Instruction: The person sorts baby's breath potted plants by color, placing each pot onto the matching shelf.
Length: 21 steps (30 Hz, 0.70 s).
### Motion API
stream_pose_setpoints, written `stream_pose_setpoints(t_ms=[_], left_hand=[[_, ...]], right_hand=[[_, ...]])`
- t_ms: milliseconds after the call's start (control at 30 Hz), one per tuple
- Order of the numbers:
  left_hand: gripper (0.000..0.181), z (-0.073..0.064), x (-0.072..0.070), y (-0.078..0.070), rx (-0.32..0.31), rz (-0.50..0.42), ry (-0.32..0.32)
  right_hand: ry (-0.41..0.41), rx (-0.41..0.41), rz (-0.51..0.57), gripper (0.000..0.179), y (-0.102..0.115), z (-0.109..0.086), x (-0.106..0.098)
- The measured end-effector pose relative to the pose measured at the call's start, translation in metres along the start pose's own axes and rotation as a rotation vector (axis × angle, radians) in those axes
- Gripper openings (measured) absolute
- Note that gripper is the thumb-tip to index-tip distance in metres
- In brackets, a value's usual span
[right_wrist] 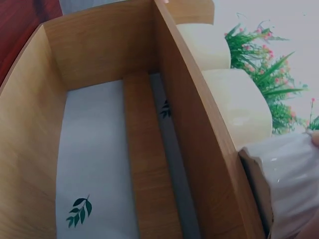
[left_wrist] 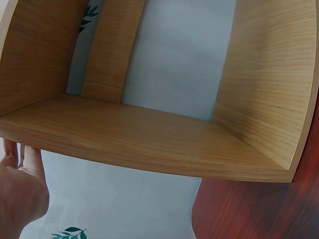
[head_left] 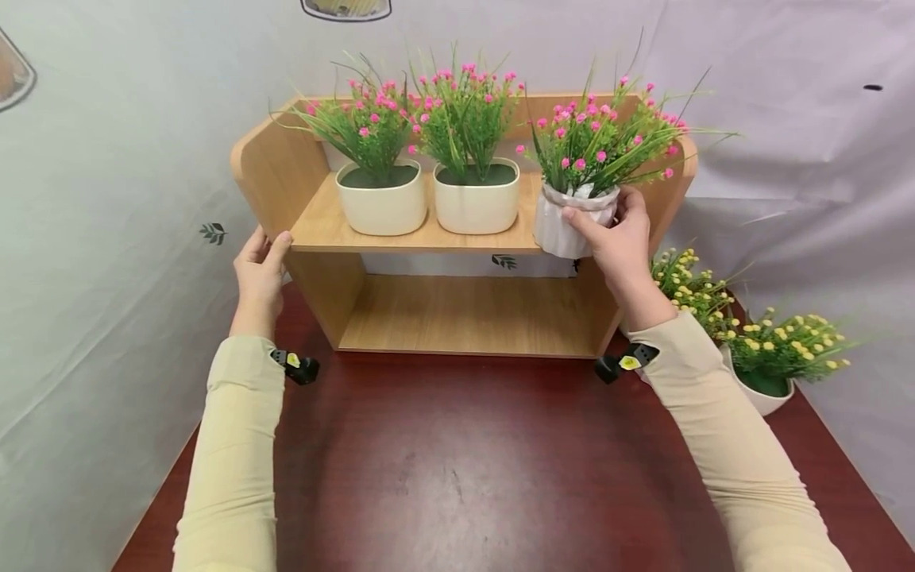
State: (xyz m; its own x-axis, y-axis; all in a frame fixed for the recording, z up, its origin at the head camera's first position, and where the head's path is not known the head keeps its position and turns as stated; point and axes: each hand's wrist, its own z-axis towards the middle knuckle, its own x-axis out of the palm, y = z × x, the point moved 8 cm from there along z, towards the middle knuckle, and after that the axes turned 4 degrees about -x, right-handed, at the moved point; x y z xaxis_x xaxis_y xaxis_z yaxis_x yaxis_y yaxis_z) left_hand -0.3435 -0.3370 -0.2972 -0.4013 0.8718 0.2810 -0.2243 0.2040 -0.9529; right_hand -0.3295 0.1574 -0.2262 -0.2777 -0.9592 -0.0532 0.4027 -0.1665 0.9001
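Observation:
A white pleated pot (head_left: 572,226) of pink flowers (head_left: 589,143) is gripped by my right hand (head_left: 620,238), thumb on the front and fingers round its right side. Its base overlaps the front edge of the upper board of a wooden shelf (head_left: 457,349). In the right wrist view the pleated pot (right_wrist: 294,174) is close by the board's edge. My left hand (head_left: 259,274) touches the shelf's left side panel near the upper board. Straight fingers lie against the panel's outer face in the left wrist view, beside the shelf wood (left_wrist: 139,134).
Two cream oval pots (head_left: 382,202) with pink flowers stand side by side on the upper board. On the dark red table (head_left: 457,453), right of the shelf, are potted yellow flowers (head_left: 779,345). A pale cloth wall (head_left: 129,199) is close on the left and behind.

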Motion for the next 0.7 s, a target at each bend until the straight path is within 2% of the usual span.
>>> stream_pose_setpoints(t_ms=[200,333,567,700], left_hand=[[0.050,0.000,0.000,0.002,0.005,-0.011,0.010],[0.049,0.001,-0.001,0.004,0.001,-0.018,0.007],[0.049,0.003,0.000,0.001,0.011,-0.026,0.007],[0.049,0.003,-0.001,0.000,0.014,-0.035,0.008]], right_hand=[[-0.079,-0.044,-0.155,0.075,0.002,-0.016,-0.007],[-0.112,-0.076,-0.208,0.073,0.003,-0.023,-0.009],[-0.082,-0.033,-0.220,0.074,-0.002,-0.011,-0.005],[-0.081,-0.037,-0.248,0.075,-0.005,-0.003,0.000]])
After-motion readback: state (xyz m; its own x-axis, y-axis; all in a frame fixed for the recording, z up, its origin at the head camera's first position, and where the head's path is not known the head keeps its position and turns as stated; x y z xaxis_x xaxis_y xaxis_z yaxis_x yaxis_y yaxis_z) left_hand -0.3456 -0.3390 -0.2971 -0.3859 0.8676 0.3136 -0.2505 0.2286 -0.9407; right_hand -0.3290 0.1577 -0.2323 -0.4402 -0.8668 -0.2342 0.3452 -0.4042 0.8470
